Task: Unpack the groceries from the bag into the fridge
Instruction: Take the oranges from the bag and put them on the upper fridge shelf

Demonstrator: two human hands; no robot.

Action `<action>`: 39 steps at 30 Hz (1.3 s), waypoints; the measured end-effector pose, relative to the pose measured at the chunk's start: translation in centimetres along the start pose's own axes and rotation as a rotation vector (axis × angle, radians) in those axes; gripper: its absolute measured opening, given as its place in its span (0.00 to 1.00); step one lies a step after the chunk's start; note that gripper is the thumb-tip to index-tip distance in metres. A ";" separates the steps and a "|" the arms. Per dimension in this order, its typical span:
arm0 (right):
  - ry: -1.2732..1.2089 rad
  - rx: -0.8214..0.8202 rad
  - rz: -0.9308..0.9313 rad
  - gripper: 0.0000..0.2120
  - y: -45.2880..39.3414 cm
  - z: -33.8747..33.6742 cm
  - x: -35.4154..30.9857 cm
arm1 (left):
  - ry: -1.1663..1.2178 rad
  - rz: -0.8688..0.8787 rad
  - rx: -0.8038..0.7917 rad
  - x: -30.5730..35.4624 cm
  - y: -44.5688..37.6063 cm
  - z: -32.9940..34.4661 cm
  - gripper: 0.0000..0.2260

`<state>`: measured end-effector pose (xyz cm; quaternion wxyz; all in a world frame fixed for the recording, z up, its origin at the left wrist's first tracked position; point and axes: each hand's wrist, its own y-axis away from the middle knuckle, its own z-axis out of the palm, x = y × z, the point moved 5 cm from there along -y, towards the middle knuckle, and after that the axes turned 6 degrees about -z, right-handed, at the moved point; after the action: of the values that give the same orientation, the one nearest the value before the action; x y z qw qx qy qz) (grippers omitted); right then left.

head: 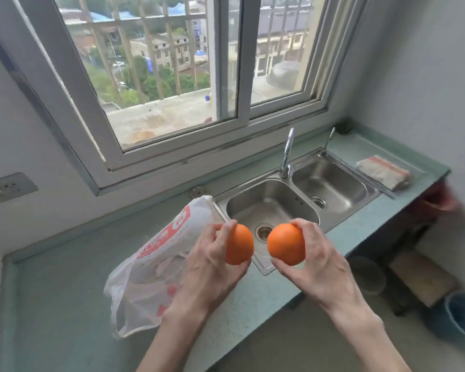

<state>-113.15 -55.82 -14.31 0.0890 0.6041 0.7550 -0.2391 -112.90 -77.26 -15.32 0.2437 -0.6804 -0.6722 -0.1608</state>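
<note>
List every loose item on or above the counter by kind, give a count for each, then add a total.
Oranges: 2, one in the left hand at, one in the right hand at
Plastic bags: 1
Folded cloths: 1
Total: 4

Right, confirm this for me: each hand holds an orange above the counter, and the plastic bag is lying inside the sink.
Wrong on the bag. The head view shows the plastic bag lying on the counter beside the sink, not inside it. The rest stands: the left hand grips one orange and the right hand grips the other orange.
</note>
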 end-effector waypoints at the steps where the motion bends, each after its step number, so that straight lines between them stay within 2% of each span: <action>1: 0.001 0.027 0.028 0.35 0.6 -0.9 0.8 | 0.017 0.038 -0.012 1.0 -0.3 0.3 0.34; 7: -0.059 0.221 0.214 0.34 4.9 -7.2 5.9 | 0.066 0.255 -0.059 8.7 -1.5 2.4 0.33; 17: 0.023 0.455 0.397 0.35 14.6 -18.2 15.4 | 0.171 0.543 -0.134 25.1 1.1 8.0 0.31; 27: 0.041 0.607 0.482 0.36 26.5 -28.2 24.1 | 0.256 0.708 -0.190 40.6 8.2 14.5 0.31; 39: 0.182 0.825 0.607 0.36 41.6 -38.1 31.9 | 0.392 0.900 -0.362 55.9 18.0 23.7 0.30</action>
<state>-75.68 -3.73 -5.24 -0.1572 0.7991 0.3936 -0.4264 -95.08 -17.08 -6.49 0.2885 -0.8902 -0.2167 -0.2781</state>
